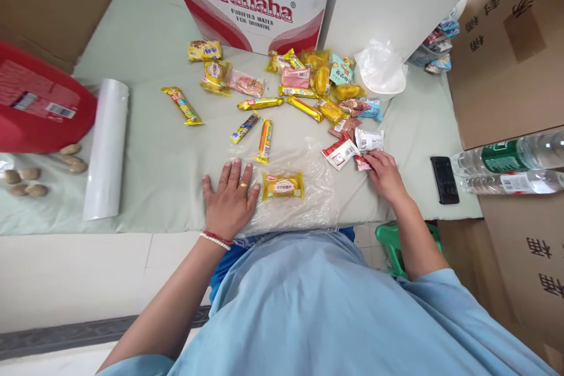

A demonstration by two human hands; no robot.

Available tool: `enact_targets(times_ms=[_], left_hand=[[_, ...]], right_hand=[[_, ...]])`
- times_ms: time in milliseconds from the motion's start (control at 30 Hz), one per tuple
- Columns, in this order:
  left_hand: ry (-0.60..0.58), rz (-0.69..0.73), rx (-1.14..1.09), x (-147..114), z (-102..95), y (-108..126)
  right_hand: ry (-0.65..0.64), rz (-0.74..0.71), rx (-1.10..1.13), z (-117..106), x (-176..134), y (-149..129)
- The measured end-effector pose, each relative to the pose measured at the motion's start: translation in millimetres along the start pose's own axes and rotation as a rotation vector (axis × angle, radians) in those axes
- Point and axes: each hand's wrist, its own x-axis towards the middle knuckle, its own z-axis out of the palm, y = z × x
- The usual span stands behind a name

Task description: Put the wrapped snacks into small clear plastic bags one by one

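Note:
My left hand (pixel 229 202) lies flat with its fingers spread, at the left edge of a clear plastic film (pixel 319 191) spread over the table. Just right of it, a yellow-wrapped snack cake (pixel 283 186) rests on this film. My right hand (pixel 385 176) has its fingers closed over a small red snack packet (pixel 362 162), partly hidden beneath the fingertips. Touching or close by are a white packet (pixel 369 140) and a red-and-white packet (pixel 341 152). Beyond my hands lie several more wrapped snacks, among them a yellow stick packet (pixel 264 141) and a dark-and-yellow one (pixel 245 128).
Behind the snacks stand a Wahaha carton (pixel 255 6) and a white box (pixel 383 6). A white plastic bowl (pixel 382 79) sits back right. A phone (pixel 444 180) and water bottles (pixel 513 183) lie right; a film roll (pixel 107 150) and red container (pixel 44 100) are left.

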Motion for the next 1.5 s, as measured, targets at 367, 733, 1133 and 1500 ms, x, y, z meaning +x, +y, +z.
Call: enact_targets(times_ms=[367, 733, 1133, 1500], left_hand=[[-0.012, -0.046, 0.026, -6, 1.8, 3], [-0.004, -0.074, -0.010, -24, 0.0, 5], [-0.004, -0.074, -0.020, -46, 3.8, 9], [0.023, -0.146, -0.031, -43, 4.2, 6]], right_hand=[[-0.277, -0.154, 0.697, -8, 35, -131], [-0.131, -0.365, 0.329, 49, 55, -200], [-0.382, -0.620, 0.066, 56, 39, -208], [-0.304, -0.533, 0.143, 35, 44, -171]])
